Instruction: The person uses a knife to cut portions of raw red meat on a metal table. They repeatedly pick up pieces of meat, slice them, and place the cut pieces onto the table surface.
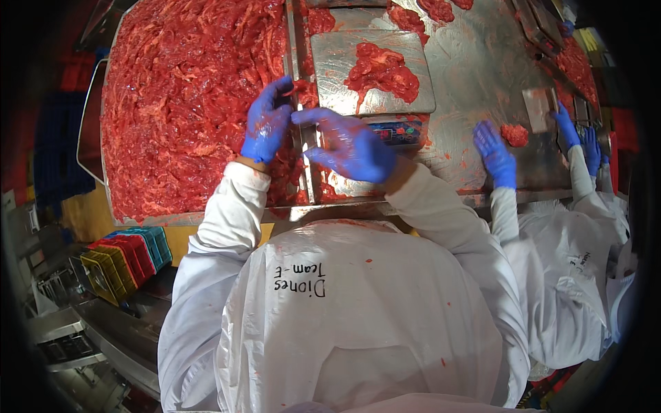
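Observation:
My left hand [267, 125] is over the right edge of a large mass of raw red meat strips [189, 110], its gloved fingers stretched and the thumb apart. A small scrap of meat [301, 91] lies by its fingertips; I see no grip on it. Beside it, my right hand [352, 146] hangs in front of the scale, fingers pointing left and spread from the thumb, holding nothing. Both wear blue gloves. A portion of raw meat [383, 74] rests on the steel plate of the weighing scale [330, 69]. The scale's display panel [396, 132] is partly hidden behind my right hand.
A metal divider [308, 175] separates the meat from the steel table [458, 89]. At right, a co-worker's gloved hand [496, 155] lies near a small meat lump [514, 135]; other workers stand beyond. Coloured crates [127, 260] stand at lower left.

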A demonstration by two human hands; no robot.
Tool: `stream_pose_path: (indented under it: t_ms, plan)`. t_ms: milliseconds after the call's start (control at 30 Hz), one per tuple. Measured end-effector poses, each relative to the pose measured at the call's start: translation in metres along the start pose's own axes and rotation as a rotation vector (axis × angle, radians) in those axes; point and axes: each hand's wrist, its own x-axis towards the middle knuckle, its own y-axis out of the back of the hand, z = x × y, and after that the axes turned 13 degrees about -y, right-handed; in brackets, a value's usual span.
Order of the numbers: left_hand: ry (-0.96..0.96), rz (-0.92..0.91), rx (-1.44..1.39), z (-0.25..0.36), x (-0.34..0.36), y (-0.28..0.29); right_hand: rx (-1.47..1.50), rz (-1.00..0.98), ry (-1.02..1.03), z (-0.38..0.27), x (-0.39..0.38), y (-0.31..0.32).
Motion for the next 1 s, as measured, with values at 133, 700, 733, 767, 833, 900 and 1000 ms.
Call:
stream_pose_path:
  t_ms: [133, 700, 733, 767, 833, 900, 1000]
  plan:
    - [-0.035, 0.002, 0.137, 0.0, -0.022, 0.014, -0.349, 0.225, -0.217, 0.034, 0.043, 0.033]
    - [0.496, 0.132, 0.432, 0.002, -0.103, 0.131, -0.562, 0.497, -0.631, 0.086, -0.213, 0.034]
    - [0.307, -0.011, 0.703, 0.001, -0.111, 0.116, -0.545, 0.514, -0.59, 0.091, -0.214, 0.031]
    - [0.107, -0.156, 0.961, -0.003, -0.119, 0.1, -0.532, 0.529, -0.548, 0.096, -0.214, 0.031]
    - [0.063, -0.134, 1.02, -0.004, -0.122, 0.06, -0.542, 0.543, -0.502, 0.102, -0.208, 0.033]
    - [0.115, -0.064, 0.875, -0.027, -0.127, 0.034, -0.576, 0.522, -0.517, 0.096, -0.204, 0.033]
    - [0.016, -0.272, 0.844, -0.029, -0.106, 0.023, -0.594, 0.503, -0.535, 0.089, -0.202, 0.034]
